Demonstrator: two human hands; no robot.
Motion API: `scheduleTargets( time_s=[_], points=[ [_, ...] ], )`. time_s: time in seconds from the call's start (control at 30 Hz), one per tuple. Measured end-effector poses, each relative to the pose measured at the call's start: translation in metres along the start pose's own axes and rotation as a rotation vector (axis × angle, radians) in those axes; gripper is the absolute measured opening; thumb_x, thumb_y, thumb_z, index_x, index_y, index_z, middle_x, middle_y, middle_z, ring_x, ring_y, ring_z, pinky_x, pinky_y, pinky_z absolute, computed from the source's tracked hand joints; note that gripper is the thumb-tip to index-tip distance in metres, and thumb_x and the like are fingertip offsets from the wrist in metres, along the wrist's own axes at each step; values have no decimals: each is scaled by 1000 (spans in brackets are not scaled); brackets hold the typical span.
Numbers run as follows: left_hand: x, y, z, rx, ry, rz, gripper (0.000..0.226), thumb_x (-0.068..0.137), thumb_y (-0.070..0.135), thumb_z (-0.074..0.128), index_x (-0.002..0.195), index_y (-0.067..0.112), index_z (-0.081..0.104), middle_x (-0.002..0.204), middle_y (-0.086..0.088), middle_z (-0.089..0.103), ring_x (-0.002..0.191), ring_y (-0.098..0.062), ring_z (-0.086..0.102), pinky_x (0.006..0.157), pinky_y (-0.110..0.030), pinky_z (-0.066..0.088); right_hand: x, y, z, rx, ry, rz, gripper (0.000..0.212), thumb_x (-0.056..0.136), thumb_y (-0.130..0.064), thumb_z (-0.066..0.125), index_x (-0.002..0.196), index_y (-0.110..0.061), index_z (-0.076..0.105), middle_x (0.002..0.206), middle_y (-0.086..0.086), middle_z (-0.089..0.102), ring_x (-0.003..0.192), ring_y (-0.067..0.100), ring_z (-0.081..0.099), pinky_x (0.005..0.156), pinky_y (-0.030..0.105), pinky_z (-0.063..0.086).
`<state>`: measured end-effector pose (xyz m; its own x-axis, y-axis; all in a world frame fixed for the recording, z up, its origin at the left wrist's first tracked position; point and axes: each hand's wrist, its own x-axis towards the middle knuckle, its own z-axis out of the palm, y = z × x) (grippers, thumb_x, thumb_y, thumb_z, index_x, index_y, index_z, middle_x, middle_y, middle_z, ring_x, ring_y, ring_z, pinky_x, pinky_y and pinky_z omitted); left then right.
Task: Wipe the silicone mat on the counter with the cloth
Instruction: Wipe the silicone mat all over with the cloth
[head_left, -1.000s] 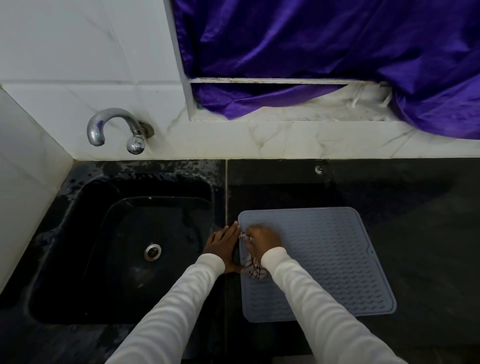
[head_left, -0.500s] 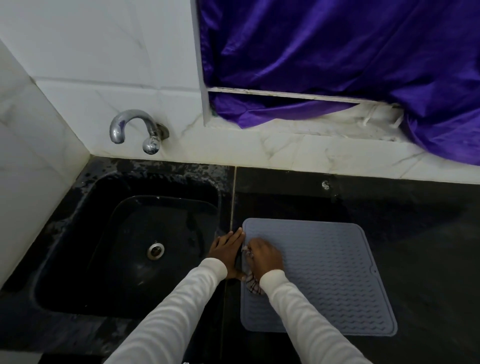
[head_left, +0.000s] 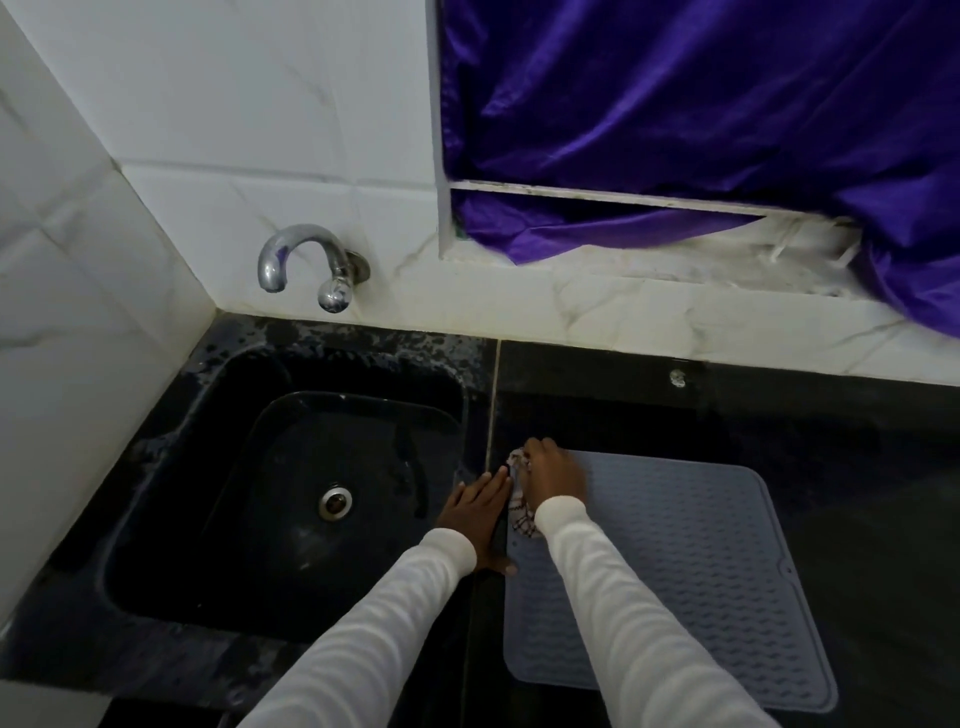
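Observation:
A grey ribbed silicone mat (head_left: 691, 566) lies flat on the black counter (head_left: 857, 467), right of the sink. My right hand (head_left: 553, 475) grips a bunched checked cloth (head_left: 521, 506) at the mat's far left corner, and most of the cloth is hidden under the hand. My left hand (head_left: 475, 514) lies flat with straight fingers on the counter strip beside the mat's left edge, its thumb touching that edge.
A black sink (head_left: 291, 499) with a metal drain sits left of the mat. A chrome tap (head_left: 306, 265) sticks out of the white tiled wall above it. Purple fabric (head_left: 701, 114) hangs over the window ledge behind the counter.
My right hand has slid with the cloth along the mat's left edge, away from me, to the far left corner. My left hand has stayed beside the mat. The camera view has tilted.

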<state>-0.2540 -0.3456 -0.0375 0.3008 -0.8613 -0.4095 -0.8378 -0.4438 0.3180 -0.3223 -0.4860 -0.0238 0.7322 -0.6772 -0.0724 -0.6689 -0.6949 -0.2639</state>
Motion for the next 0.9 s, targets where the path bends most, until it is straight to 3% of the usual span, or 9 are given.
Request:
scheduleTargets(
  time_s=[0.13,0.37,0.6,0.9],
  points=[
    [-1,1,-1,1,0,5,128,68,61,75,155,24,-12,162,8,-16,150,-16,-11,120,-42,-5,-34,6,6,57,-17,-42,28,93,-29,48,114,-16,61,114,4,64,101,22,60,82,32,47],
    [-2,4,-3,44,-6,5,124,71,62,72,155,22,-9,162,6,-17,150,-19,-9,120,-42,0,-59,8,-3,100,-80,-67,16,89,-22,53,98,-16,64,104,4,66,92,22,62,73,29,45],
    [-1,2,-2,31,-3,1,128,68,68,71,155,23,-11,162,7,-17,150,-17,-8,120,-41,0,-89,18,-2,149,-177,-91,17,88,-25,56,101,-20,66,107,1,66,94,21,62,77,30,51],
    [-3,2,-4,30,-12,5,126,70,69,69,154,23,-12,162,6,-16,150,-18,-9,120,-42,0,-126,24,7,204,-180,-68,17,84,-22,56,97,-23,66,104,-3,65,95,18,61,80,32,51]
  ],
)
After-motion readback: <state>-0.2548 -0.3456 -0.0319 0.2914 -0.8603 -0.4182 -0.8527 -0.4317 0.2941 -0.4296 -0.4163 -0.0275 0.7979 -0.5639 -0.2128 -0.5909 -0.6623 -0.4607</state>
